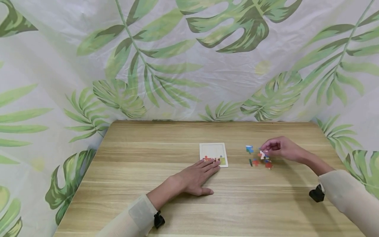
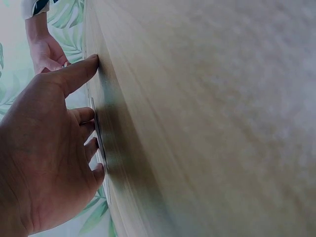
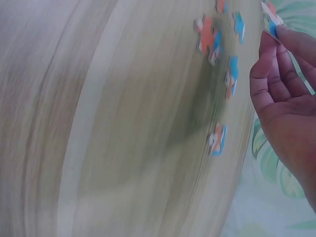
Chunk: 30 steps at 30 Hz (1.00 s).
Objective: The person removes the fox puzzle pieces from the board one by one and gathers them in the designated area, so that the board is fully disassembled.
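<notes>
A white square puzzle board (image 1: 212, 148) lies on the table, with a few coloured pieces fitted along its near edge. My left hand (image 1: 196, 177) rests over that edge, fingers extended onto the board and thumb spread out to the side. From the left wrist view the board (image 2: 100, 136) shows edge-on beneath the fingertips. Between thumb and fingers my right hand (image 1: 285, 150) pinches a puzzle piece (image 3: 272, 14), white, orange and blue, raised above the table. Loose pieces lie below it, among them a blue and green one (image 1: 249, 149) and a red one (image 1: 268, 165).
The wood-grain table (image 1: 142, 144) reaches back to a hanging cloth (image 1: 165, 65) printed with green leaves, which also encloses both sides. More loose pieces (image 3: 207, 34) are scattered near the right hand. Black wrist devices (image 1: 159, 220) sit at both sleeves.
</notes>
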Tool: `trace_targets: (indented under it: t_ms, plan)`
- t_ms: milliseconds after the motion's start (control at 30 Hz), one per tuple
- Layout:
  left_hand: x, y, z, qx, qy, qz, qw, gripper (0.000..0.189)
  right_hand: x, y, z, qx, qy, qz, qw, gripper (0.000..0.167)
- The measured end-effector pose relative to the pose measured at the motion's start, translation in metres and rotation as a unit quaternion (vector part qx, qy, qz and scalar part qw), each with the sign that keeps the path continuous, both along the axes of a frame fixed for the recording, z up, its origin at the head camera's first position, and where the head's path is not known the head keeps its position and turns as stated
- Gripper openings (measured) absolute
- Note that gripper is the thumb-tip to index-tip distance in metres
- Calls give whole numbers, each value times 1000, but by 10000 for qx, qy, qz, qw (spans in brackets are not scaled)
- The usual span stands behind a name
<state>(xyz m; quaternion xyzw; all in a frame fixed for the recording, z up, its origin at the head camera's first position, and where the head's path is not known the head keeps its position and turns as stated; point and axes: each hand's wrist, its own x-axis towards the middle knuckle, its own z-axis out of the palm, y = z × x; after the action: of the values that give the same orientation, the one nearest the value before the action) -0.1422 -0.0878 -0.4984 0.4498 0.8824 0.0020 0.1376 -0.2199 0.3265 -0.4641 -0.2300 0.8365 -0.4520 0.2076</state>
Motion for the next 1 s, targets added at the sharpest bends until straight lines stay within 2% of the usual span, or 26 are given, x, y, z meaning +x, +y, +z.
trace_targets:
  t_ms: [333, 567, 1000]
  plan:
    - [-1, 1, 0, -11, 5, -6, 10000, 89, 4, 28, -3, 239, 225, -24, 9995, 20]
    - [0, 1, 0, -8, -13, 3, 10000, 89, 10, 41, -2, 411, 55, -155, 9990, 19]
    - [0, 0, -2, 13, -25, 11, 10000, 89, 14, 61, -12, 440, -2, -223, 9988, 22]
